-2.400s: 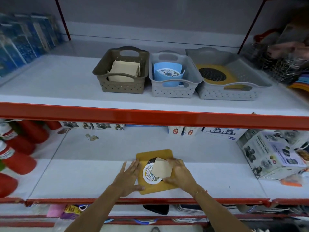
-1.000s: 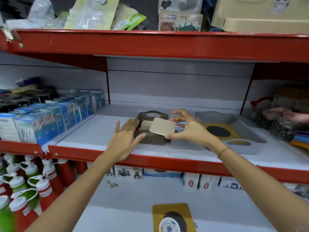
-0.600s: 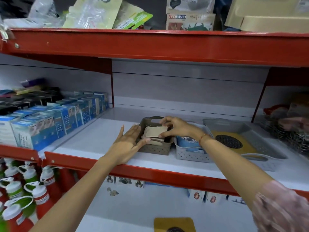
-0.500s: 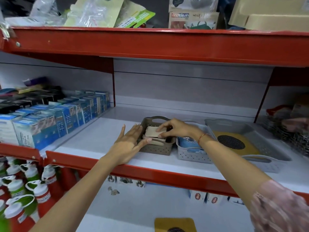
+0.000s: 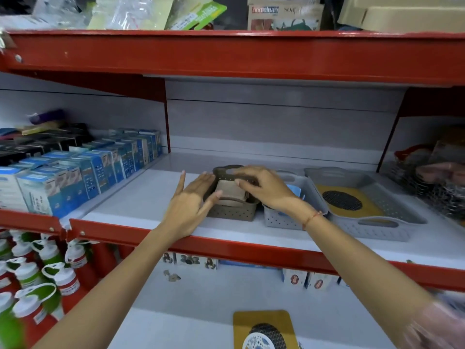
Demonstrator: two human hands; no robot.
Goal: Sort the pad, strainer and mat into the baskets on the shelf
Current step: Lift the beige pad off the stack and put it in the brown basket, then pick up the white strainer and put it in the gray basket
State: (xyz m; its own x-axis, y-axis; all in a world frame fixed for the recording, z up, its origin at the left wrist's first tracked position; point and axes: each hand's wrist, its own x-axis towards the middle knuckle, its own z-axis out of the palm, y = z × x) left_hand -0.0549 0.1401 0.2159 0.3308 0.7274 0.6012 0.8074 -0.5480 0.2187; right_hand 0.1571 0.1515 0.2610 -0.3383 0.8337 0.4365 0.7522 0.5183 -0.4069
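A brown basket (image 5: 232,213) stands on the middle shelf with beige pads (image 5: 229,195) stacked inside. My left hand (image 5: 189,205) lies flat and open against the basket's left side. My right hand (image 5: 264,188) hovers over the basket's right rim with fingers apart and nothing in them. To the right, a small grey basket (image 5: 278,220) holds a blue strainer (image 5: 296,191). A wide grey basket (image 5: 377,229) holds a yellow mat (image 5: 372,210). On the lower shelf lies another yellow mat (image 5: 261,321) with a round white strainer (image 5: 256,343) on top.
Blue boxes (image 5: 75,172) fill the shelf's left side. Red and green bottles (image 5: 37,285) stand at lower left. A red shelf beam (image 5: 226,55) runs overhead and a red edge (image 5: 239,249) under my forearms. Wire goods (image 5: 440,187) sit at the right.
My right hand carried a beige pad up from the lower shelf, set it on the stack in the brown basket and let go. My left hand stays beside the basket.
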